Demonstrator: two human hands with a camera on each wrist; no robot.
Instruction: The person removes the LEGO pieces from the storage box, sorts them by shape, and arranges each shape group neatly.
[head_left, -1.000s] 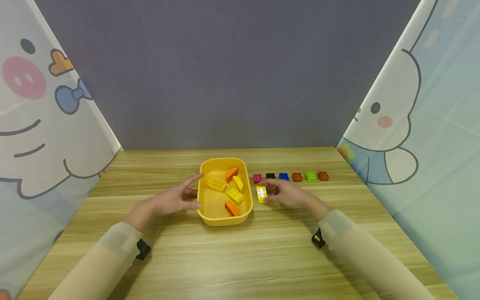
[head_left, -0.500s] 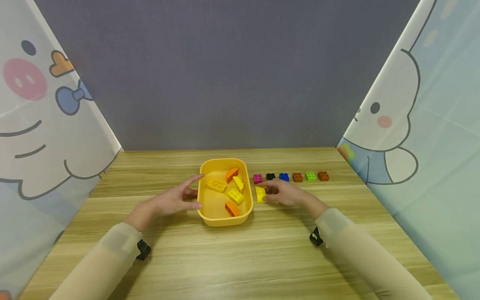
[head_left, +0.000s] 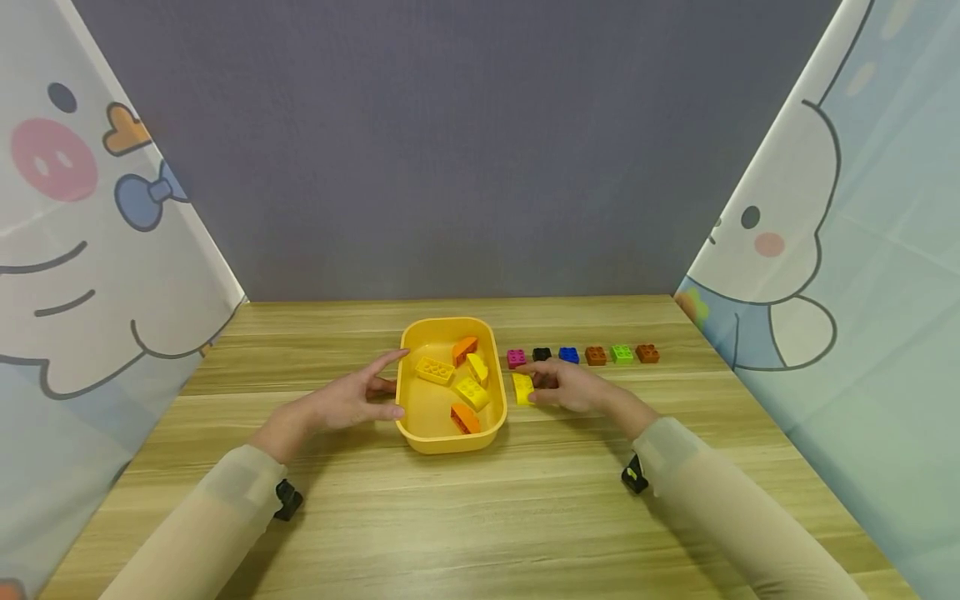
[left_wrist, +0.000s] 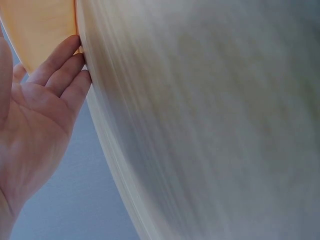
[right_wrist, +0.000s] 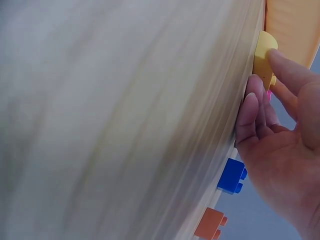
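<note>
My right hand (head_left: 573,387) pinches a yellow toy brick (head_left: 521,389) between thumb and fingers, low over the table at the right of the yellow tray (head_left: 450,446). In the right wrist view, the thumb lies on the rounded end of that yellow brick (right_wrist: 264,56), and a stud shows at its other end. My left hand (head_left: 341,402) rests against the tray's left side, thumb and fingers spread along the rim. The left wrist view shows its nearly straight fingertips (left_wrist: 72,42) at the tray wall. Inside the tray lie yellow bricks (head_left: 472,393) and orange curved bricks (head_left: 465,419).
A row of small studded bricks runs behind the right hand: magenta (head_left: 516,359), black (head_left: 542,354), blue (head_left: 568,355), orange-brown (head_left: 596,356), lime green (head_left: 621,354) and brown (head_left: 647,353). The wooden table (head_left: 465,525) ends at a grey back panel (head_left: 457,167).
The yellow brick has tipped in my right hand: its studded top faced the camera a second ago, and now a smooth face does. My left hand and the tray stay put.
</note>
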